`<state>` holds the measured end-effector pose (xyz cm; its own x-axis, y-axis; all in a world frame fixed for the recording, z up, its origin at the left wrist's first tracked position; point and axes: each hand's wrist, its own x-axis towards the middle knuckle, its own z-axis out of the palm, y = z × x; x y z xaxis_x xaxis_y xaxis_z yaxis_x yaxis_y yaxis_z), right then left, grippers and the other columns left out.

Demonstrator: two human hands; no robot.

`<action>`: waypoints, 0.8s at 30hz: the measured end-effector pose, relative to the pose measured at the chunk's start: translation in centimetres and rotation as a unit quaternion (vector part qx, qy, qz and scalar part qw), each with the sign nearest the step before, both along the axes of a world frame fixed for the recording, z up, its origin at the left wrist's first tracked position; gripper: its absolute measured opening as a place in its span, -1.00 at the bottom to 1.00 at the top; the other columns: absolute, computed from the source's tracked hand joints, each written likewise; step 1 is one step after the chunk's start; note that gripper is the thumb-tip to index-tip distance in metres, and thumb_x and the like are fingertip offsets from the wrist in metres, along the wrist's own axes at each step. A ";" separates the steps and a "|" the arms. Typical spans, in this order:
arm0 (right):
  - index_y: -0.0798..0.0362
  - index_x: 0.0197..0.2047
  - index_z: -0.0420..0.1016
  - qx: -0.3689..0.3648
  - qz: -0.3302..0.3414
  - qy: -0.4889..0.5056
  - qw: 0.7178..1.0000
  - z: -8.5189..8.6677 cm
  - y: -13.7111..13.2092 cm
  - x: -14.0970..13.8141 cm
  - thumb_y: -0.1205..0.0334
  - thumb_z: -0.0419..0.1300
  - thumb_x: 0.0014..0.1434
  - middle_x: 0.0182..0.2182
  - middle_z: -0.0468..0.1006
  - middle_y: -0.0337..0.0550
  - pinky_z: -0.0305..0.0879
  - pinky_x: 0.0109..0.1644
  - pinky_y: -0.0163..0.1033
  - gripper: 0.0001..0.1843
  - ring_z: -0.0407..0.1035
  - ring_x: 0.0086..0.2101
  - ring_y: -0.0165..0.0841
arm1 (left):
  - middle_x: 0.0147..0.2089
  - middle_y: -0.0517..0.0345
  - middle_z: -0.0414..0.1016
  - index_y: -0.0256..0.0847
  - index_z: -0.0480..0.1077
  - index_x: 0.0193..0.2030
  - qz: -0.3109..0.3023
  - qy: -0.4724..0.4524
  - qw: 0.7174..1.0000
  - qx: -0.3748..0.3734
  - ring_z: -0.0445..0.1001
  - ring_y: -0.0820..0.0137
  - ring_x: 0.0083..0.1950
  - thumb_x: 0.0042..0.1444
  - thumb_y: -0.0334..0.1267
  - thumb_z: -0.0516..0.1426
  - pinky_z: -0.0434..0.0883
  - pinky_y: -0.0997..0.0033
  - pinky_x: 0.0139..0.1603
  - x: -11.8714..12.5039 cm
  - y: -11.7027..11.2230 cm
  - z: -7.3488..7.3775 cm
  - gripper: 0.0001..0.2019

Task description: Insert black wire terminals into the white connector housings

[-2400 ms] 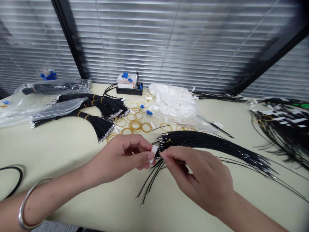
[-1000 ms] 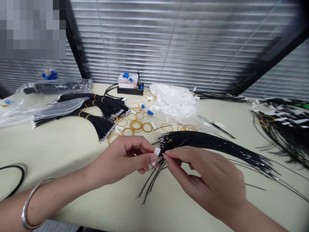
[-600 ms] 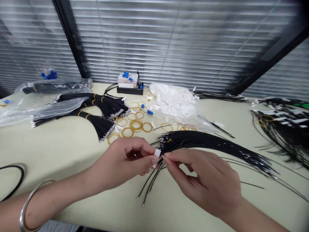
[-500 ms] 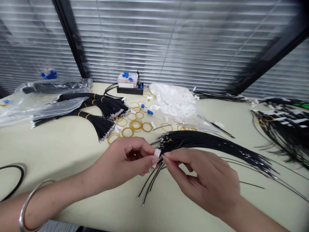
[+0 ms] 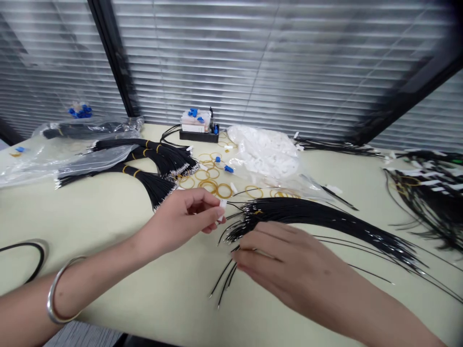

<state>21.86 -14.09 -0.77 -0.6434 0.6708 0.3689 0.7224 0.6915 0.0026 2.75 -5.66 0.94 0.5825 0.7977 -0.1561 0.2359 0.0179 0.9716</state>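
On the table [image 5: 104, 217], the black wire bundle [image 5: 318, 212] lay partly hidden by the right hand [image 5: 285, 260], whose fingers bent together; whether they pinched anything, I couldn't tell. The left hand [image 5: 184, 212] pinched the white plug [image 5: 223, 205] near the bundle; a steady hold, its end uncovered, seemed best

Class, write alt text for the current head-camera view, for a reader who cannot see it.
A left hand holds a small white connector; the right hand is at one end of a black wire bundle. Yellow bands and bagged white pieces lie beyond.
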 end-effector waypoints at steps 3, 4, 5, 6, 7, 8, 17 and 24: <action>0.06 -0.28 0.39 -0.072 0.002 -0.017 0.997 -1.1 0.0 -0.3 0.51 -0.01 0.14 -0.35 0.35 -0.23 0.15 -0.26 -0.29 -0.77 0.20 -0.32 -0.45 | -0.37 0.16 0.49 -0.31 0.39 -0.36 0.005 -0.001 1.000 -0.006 0.34 0.59 -0.47 0.07 -0.29 0.14 0.36 0.58 -0.39 0.1 0.0 0.0 -0.89; 0.06 -0.27 0.39 -0.078 -0.005 -0.012 0.997 -1.5 0.1 -0.3 0.52 -0.01 0.13 -0.34 0.35 -0.23 0.16 -0.24 -0.28 -0.77 0.20 -0.31 -0.45 | -0.38 0.17 0.48 -0.31 0.39 -0.36 0.005 -0.002 1.000 -0.004 0.34 0.59 -0.47 0.07 -0.29 0.14 0.35 0.58 -0.39 0.1 -0.1 0.0 -0.89; 0.06 -0.26 0.39 -0.082 -0.011 -0.006 0.997 -1.8 0.3 -0.4 0.53 0.00 0.12 -0.33 0.35 -0.23 0.16 -0.24 -0.28 -0.76 0.20 -0.31 -0.45 | -0.38 0.17 0.48 -0.31 0.39 -0.36 0.005 -0.003 1.000 -0.002 0.34 0.59 -0.47 0.07 -0.29 0.14 0.35 0.58 -0.39 0.1 -0.1 0.0 -0.89; 0.06 -0.26 0.39 -0.088 -0.018 0.000 0.996 -2.0 0.5 -0.4 0.53 0.01 0.12 -0.33 0.36 -0.23 0.15 -0.24 -0.28 -0.77 0.19 -0.31 -0.44 | -0.39 0.17 0.47 -0.31 0.40 -0.36 0.004 -0.003 1.000 0.000 0.34 0.59 -0.46 0.07 -0.28 0.14 0.35 0.58 -0.39 0.1 -0.1 0.0 -0.88; 0.06 -0.27 0.40 -0.095 -0.021 0.008 0.995 -2.2 0.7 -0.4 0.53 0.02 0.12 -0.33 0.36 -0.24 0.15 -0.24 -0.28 -0.77 0.19 -0.31 -0.44 | -0.39 0.17 0.47 -0.31 0.40 -0.36 0.003 -0.004 1.000 0.000 0.34 0.59 -0.46 0.07 -0.28 0.14 0.35 0.58 -0.39 0.0 -0.1 0.0 -0.88; 0.05 -0.28 0.40 -0.105 -0.020 0.018 0.994 -2.3 0.9 -0.4 0.53 0.03 0.11 -0.35 0.36 -0.25 0.14 -0.25 -0.29 -0.78 0.19 -0.32 -0.45 | -0.39 0.17 0.47 -0.31 0.40 -0.36 0.002 -0.005 1.000 0.000 0.34 0.59 -0.46 0.07 -0.28 0.14 0.34 0.58 -0.39 0.0 -0.1 0.0 -0.88; 0.09 -0.33 0.39 -0.082 0.021 0.055 0.995 -2.5 1.4 -0.6 0.44 0.03 0.18 -0.39 0.38 -0.23 0.17 -0.23 -0.28 -0.86 0.19 -0.34 -0.45 | -0.39 0.17 0.47 -0.32 0.40 -0.36 0.001 -0.011 1.000 -0.004 0.33 0.61 -0.47 0.07 -0.28 0.14 0.34 0.59 -0.40 -0.1 -0.1 0.0 -0.88; 0.00 -0.14 0.28 -0.189 -0.011 0.330 0.925 1.0 0.4 0.7 0.37 -0.05 0.26 -0.31 0.46 -0.19 0.34 -0.25 -0.37 -0.84 0.38 -0.28 -0.49 | -0.38 0.16 0.49 -0.32 0.40 -0.34 0.010 -0.015 1.000 -0.010 0.34 0.60 -0.47 0.08 -0.25 0.14 0.34 0.60 -0.41 -0.1 0.0 -0.3 -0.85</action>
